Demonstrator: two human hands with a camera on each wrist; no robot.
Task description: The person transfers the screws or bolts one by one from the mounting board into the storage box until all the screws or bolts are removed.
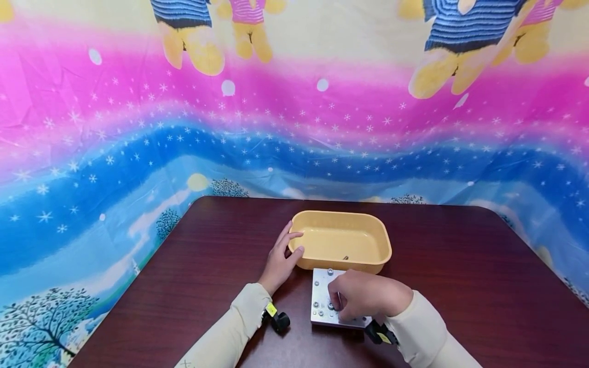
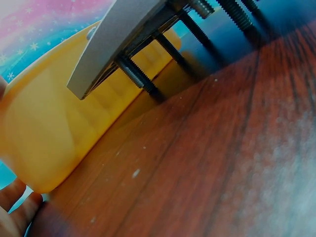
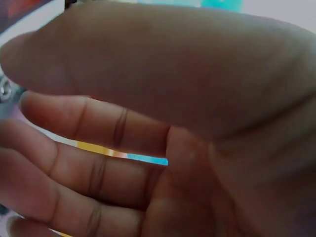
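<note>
A yellow plastic basin point(image 1: 384, 258) stands on the table, with a small dark metal piece point(image 1: 345, 258) inside. My left hand point(image 1: 278, 263) grips its near left corner, thumb over the rim; in the left wrist view, fingers point(image 2: 22, 210) meet the outer wall. A silver metal plate point(image 1: 320, 291) lies just nearer to me. Bolts and nuts show on its top, and threaded bolt shafts point(image 2: 136, 74) hold it above the table. My right hand point(image 1: 368, 294) bends over the plate, thumb and index pinching a bolt that the fingers mostly hide. In the right wrist view a metal ring point(image 3: 6, 90) shows beside the fingertips.
The dark red-brown table point(image 1: 221, 245) has rounded far corners. A printed cloth point(image 1: 285, 117) hangs behind it. Black wrist cameras point(image 1: 279, 322) are strapped under both cuffs, the right one close to the plate's near right corner.
</note>
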